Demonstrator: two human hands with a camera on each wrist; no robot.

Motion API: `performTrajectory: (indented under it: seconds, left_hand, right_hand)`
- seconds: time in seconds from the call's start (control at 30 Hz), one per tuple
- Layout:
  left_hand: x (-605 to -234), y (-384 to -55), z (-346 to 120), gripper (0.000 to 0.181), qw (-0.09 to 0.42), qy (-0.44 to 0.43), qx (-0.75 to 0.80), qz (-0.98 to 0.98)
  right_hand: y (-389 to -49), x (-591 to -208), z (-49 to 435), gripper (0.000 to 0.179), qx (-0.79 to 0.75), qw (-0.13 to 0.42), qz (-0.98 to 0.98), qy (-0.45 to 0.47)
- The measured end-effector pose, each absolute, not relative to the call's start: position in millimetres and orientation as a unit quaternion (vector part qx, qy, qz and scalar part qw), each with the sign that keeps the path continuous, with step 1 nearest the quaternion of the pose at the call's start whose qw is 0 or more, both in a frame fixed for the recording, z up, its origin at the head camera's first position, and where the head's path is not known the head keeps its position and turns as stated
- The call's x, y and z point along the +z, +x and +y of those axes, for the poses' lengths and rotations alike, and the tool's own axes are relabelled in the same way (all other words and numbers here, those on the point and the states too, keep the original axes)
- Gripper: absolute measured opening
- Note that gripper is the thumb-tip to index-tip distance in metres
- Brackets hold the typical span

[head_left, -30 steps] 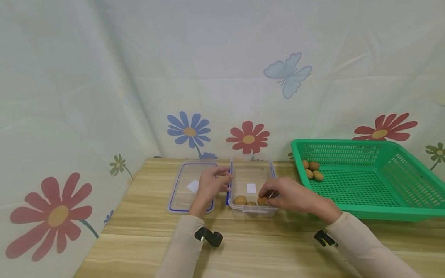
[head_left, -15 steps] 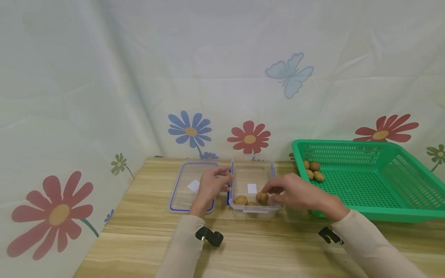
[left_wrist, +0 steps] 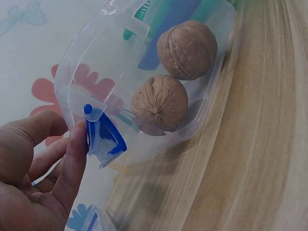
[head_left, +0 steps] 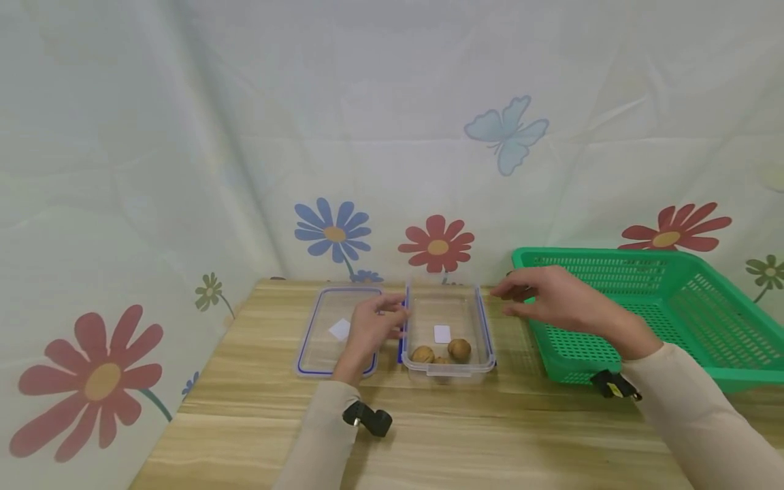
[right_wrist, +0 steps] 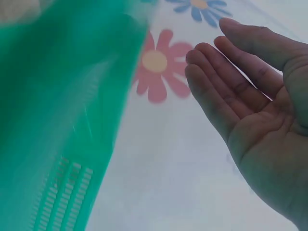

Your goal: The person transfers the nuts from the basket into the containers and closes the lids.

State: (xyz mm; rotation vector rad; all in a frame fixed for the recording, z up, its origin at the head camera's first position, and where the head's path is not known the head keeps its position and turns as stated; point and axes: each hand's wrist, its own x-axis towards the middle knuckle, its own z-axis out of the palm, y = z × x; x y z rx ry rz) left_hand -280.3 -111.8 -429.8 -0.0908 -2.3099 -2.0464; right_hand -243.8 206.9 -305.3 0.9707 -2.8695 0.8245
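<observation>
A clear plastic food container (head_left: 444,309) stands open on the table, with a few walnuts (head_left: 459,350) at its near end; two walnuts (left_wrist: 160,105) show through its wall in the left wrist view. My left hand (head_left: 372,327) pinches the container's left rim, beside a blue clip (left_wrist: 103,137). Raised between the container and the green basket (head_left: 643,374), my right hand (head_left: 551,299) holds nothing. Its fingers are loosely bent, with the thumb apart, as the right wrist view (right_wrist: 260,101) of the hand shows. From the head, this hand hides the walnuts in the basket.
The container's blue-edged lid (head_left: 318,347) lies flat on the wooden table (head_left: 429,435), left of the container and partly behind my left hand. A flower-printed cloth (head_left: 380,170) hangs behind the table.
My right hand has let go of a walnut in the container and moved up and right toward the basket. The left hand stays at the container's rim.
</observation>
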Motion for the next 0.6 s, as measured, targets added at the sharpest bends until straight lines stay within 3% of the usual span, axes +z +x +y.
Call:
performTrajectory:
  seconds: [0.6]
  left_hand:
    - [-432, -283, -111, 0.033, 0.028, -0.028, -0.666, -0.745]
  right_hand:
    - [-285, -298, 275, 0.029, 0.293, -0.003, -0.923, 0.248]
